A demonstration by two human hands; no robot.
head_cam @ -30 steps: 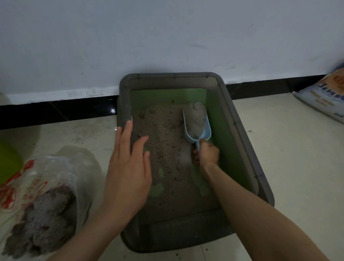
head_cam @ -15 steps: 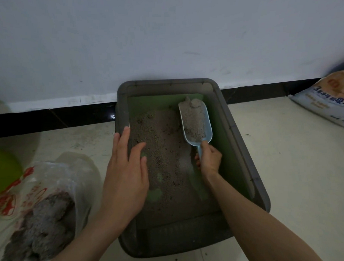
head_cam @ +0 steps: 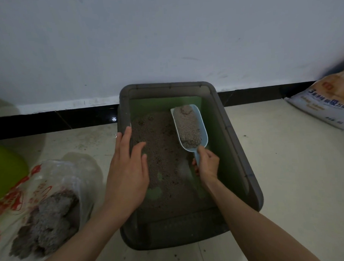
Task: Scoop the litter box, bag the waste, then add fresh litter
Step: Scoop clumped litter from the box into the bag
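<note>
A grey litter box (head_cam: 239, 157) with a green inner floor stands against the wall, holding a layer of brown litter (head_cam: 160, 150). My right hand (head_cam: 207, 164) grips the handle of a light blue scoop (head_cam: 201, 127), which is raised over the box's far right part and heaped with grey litter. My left hand (head_cam: 127, 169) rests flat on the box's left rim, fingers spread over the litter. A clear plastic bag (head_cam: 57, 184) with red print lies on the floor to the left, holding grey clumps of waste (head_cam: 47, 222).
A printed sack of fresh litter (head_cam: 322, 106) leans at the far right by the wall. A lime-green object (head_cam: 5, 173) sits at the left edge. Pale floor tiles surround the box; a black skirting strip runs along the white wall.
The scoop has lifted out of the litter, filled, and risen toward the box's far right corner. My left hand has stayed on the left rim. The view has tilted slightly.
</note>
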